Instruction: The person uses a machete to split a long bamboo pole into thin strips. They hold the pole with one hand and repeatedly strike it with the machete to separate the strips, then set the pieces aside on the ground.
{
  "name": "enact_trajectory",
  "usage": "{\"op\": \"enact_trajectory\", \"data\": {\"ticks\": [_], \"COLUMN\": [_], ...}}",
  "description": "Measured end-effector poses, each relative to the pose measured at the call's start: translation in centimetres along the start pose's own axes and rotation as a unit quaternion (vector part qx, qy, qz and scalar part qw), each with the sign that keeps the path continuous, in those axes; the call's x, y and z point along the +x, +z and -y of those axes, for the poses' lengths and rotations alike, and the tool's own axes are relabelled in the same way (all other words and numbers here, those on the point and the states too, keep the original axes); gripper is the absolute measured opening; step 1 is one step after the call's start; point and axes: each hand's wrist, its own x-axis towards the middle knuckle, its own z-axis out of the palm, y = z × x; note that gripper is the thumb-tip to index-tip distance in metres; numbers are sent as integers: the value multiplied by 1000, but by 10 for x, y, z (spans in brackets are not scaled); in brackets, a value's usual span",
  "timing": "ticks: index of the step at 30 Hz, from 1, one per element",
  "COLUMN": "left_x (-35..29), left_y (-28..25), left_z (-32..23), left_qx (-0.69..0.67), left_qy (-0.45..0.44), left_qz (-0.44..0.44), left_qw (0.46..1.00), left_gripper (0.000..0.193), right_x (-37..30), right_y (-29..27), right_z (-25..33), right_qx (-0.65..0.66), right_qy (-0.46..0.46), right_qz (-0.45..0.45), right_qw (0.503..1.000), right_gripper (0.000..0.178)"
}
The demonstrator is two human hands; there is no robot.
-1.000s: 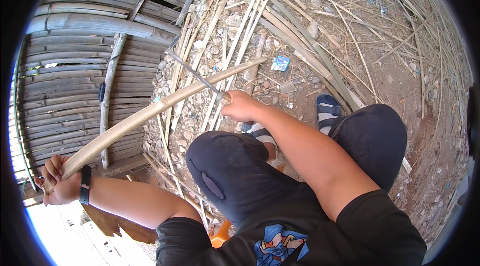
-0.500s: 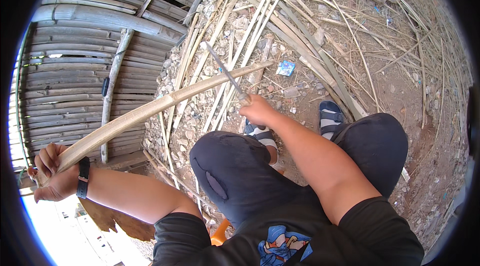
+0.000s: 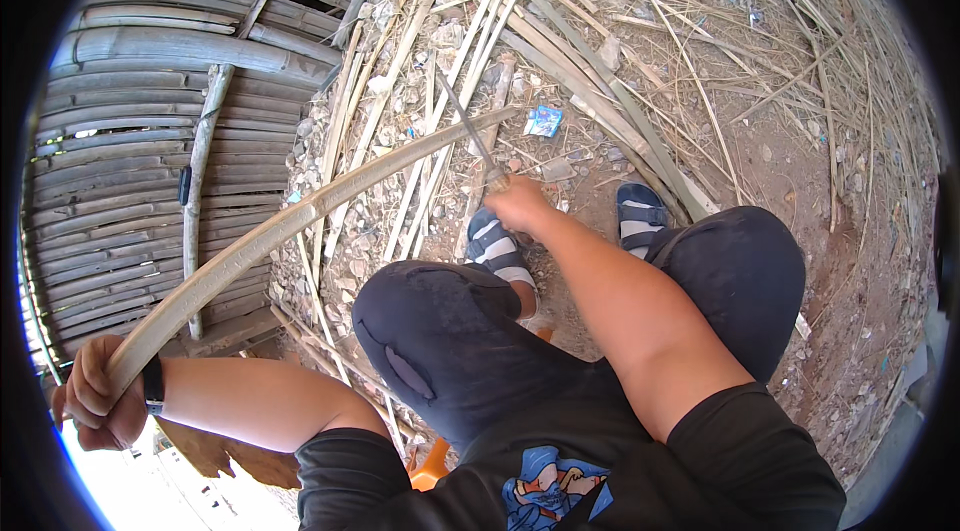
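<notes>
My left hand (image 3: 100,393), at the far left, is wrapped round the near end of a long split bamboo strip (image 3: 310,199). The strip runs up and to the right, its far end above the littered ground, with a node partway along it. My right hand (image 3: 517,203) is closed round the handle of a thin-bladed knife (image 3: 468,123), in front of my knees. In the picture the knife's blade crosses over the strip near its far end; I cannot tell whether they touch.
Several split bamboo strips (image 3: 600,101) lie on the stony ground ahead, with thin shavings scattered to the right. A slatted bamboo wall (image 3: 110,171) stands on the left. A blue packet (image 3: 543,121) lies past my sandalled feet. Part of an orange seat (image 3: 430,467) shows beside me.
The knife's blade has swung to a steeper angle, its tip shifting right. My left hand has rolled the bamboo strip so a broader face shows. The whole view has shifted slightly.
</notes>
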Motion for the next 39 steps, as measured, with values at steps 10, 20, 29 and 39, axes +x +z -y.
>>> {"op": "enact_trajectory", "data": {"ticks": [10,20,29,39], "left_x": [13,6,7,11], "left_y": [21,16,1,7], "left_z": [33,17,9,20], "left_qx": [-129,-111,-2,48], "left_qy": [-17,-15,-7,19], "left_qz": [74,79,-20,-84], "left_qw": [989,991,1000,995], "left_gripper": [29,32,12,13], "right_x": [46,-14,-15,22], "right_y": [13,24,8,14], "right_z": [-70,6,9,-49], "right_qx": [-68,-155,-145,-98], "right_qy": [-149,-269,-176,-137], "right_qz": [-86,-76,-60,-128], "right_qw": [983,947,972,978], "right_gripper": [40,42,41,43]}}
